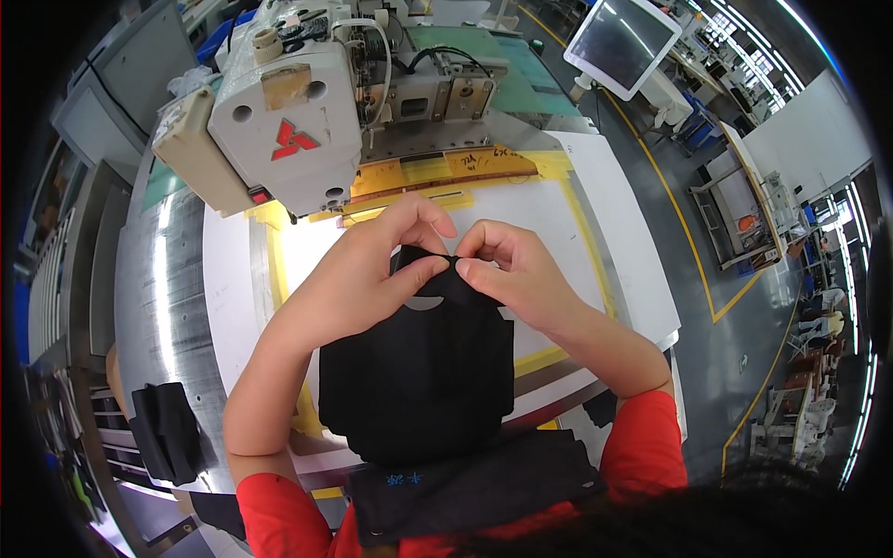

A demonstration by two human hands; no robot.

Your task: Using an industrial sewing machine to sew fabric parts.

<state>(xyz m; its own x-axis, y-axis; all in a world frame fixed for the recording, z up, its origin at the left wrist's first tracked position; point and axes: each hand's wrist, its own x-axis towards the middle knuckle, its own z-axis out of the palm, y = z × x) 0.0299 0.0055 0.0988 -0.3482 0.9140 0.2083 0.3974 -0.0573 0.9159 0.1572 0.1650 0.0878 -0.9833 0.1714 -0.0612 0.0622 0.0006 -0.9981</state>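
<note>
A black fabric piece [419, 372] hangs in front of me over the near part of the white work surface. Both hands pinch its top edge, close together near the middle of the view. My left hand [372, 270] has its thumb on the cloth, and the fingers curl above it. My right hand [516, 270] grips the same edge between thumb and bent fingers, just right of the left thumb. A small curved opening in the cloth shows white below the left thumb.
A white industrial sewing machine head [279, 112] stands at the back left. Yellow tape [591, 251] borders the white sheet under my hands. Folded black cloth [166, 432] lies at the left on the metal table. A monitor [621, 42] stands at the far right.
</note>
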